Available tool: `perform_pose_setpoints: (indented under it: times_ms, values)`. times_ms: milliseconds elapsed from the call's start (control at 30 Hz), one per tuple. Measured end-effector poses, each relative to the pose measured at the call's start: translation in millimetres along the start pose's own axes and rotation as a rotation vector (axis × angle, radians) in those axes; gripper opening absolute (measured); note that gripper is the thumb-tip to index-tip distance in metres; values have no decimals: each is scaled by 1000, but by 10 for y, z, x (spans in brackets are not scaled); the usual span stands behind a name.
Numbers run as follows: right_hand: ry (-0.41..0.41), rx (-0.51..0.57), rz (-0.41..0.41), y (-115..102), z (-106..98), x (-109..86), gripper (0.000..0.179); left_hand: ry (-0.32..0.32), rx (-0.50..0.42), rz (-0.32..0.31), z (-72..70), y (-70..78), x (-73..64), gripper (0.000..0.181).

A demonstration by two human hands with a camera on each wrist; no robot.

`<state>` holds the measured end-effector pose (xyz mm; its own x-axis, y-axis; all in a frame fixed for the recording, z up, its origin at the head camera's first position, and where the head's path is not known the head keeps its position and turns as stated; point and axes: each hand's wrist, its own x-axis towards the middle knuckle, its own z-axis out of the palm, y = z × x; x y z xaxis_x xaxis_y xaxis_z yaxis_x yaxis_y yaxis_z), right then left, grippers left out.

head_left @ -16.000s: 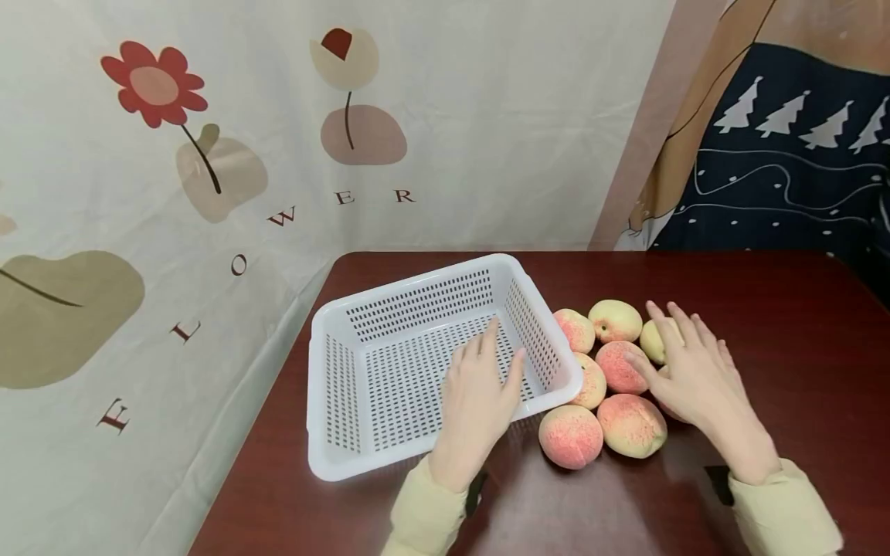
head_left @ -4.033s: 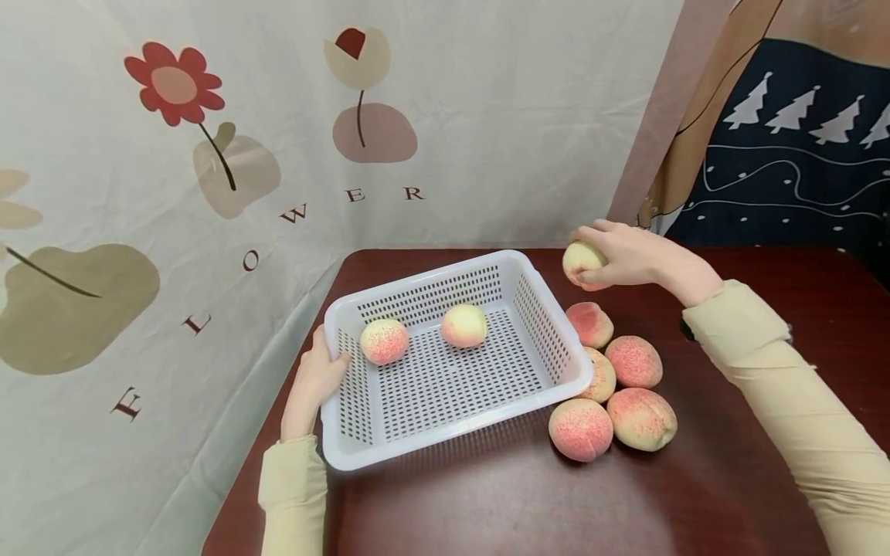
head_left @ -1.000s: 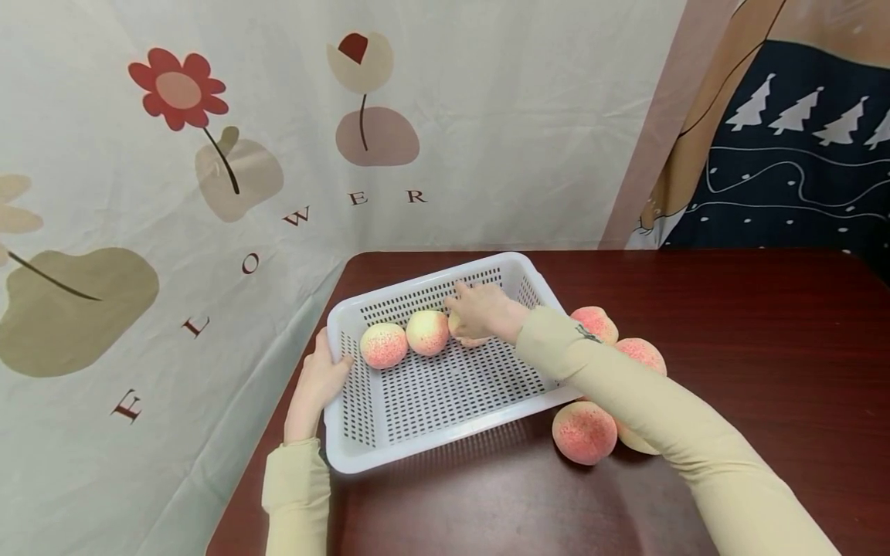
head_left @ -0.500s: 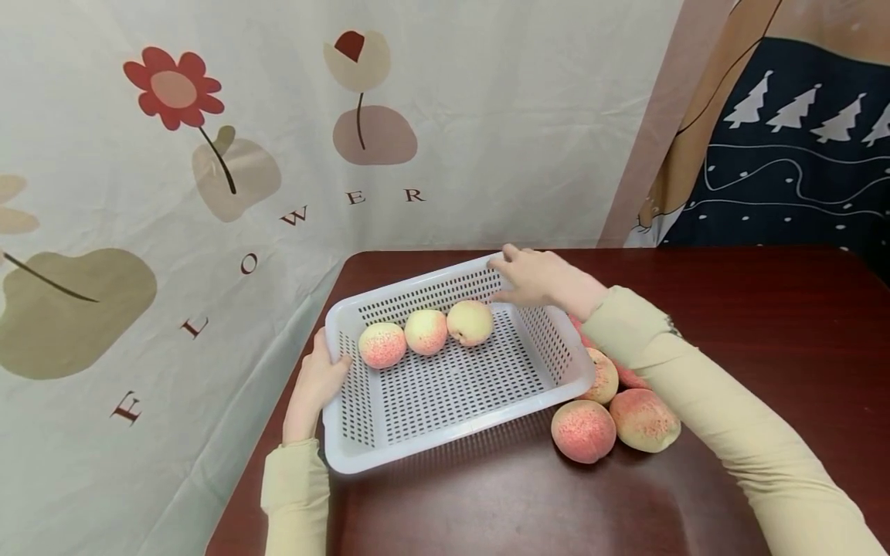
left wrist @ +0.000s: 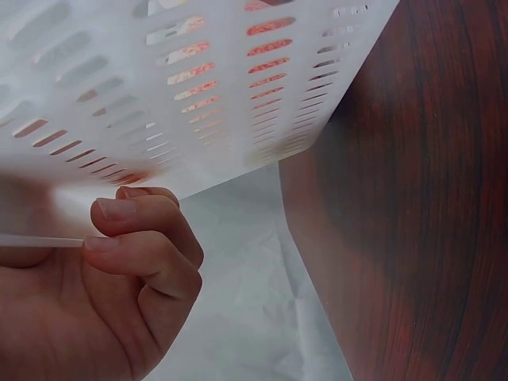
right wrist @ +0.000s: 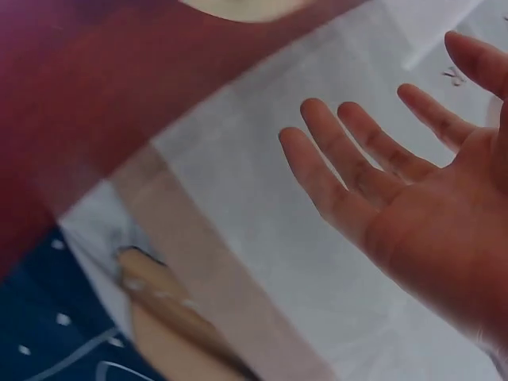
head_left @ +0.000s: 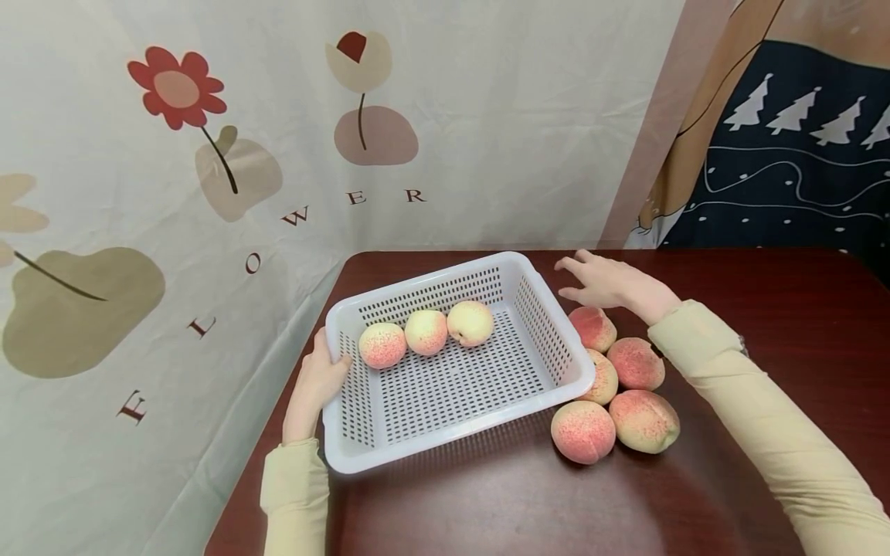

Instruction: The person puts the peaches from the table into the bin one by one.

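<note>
A white perforated plastic basket (head_left: 445,440) stands on the dark red table. Inside, along its back side, lie three peaches in a row: a left peach (head_left: 382,345), a middle peach (head_left: 426,333) and a right, paler peach (head_left: 470,323). My left hand (head_left: 318,382) grips the basket's left rim, thumb over the top; the left wrist view shows its fingers (left wrist: 151,238) curled under the edge. My right hand (head_left: 612,284) hovers beyond the basket's right side, just above a reddish peach (head_left: 592,329). Its fingers (right wrist: 337,171) are spread and hold nothing.
Right of the basket more peaches sit close together: a red peach (head_left: 636,363), a yellowish peach (head_left: 599,378) partly behind the rim, a front peach (head_left: 583,432) and a large peach (head_left: 643,421). A printed curtain (head_left: 487,154) hangs behind the table.
Over the last seconds the right hand set a third peach in the basket, let go, and moved out right over the loose peaches. The left hand stayed on the rim.
</note>
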<state>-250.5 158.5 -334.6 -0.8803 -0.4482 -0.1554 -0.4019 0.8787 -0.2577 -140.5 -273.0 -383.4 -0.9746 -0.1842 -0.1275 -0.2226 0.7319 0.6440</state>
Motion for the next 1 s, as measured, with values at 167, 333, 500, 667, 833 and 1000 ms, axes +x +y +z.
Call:
perform_pose_setpoints:
  times_ms: [167, 333, 500, 667, 833, 1000]
  values:
    - [-88, 81, 14, 147, 160, -15, 56, 2, 17, 11, -11, -12, 1, 67]
    - [-138, 107, -4, 193, 301, -4, 57, -4, 6, 0, -9, -13, -3, 66]
    - [-201, 96, 1, 214, 392, 16, 59, -7, -10, -7, -8, 0, -15, 65]
    - [-261, 98, 0, 241, 421, 24, 57, -10, -12, -14, -11, 12, -22, 65]
    - [-282, 101, -17, 255, 416, 41, 48, -14, -18, -19, -13, 13, -22, 65]
    - [-262, 87, -29, 254, 406, 55, 45, -15, -17, -21, -14, 5, -25, 65]
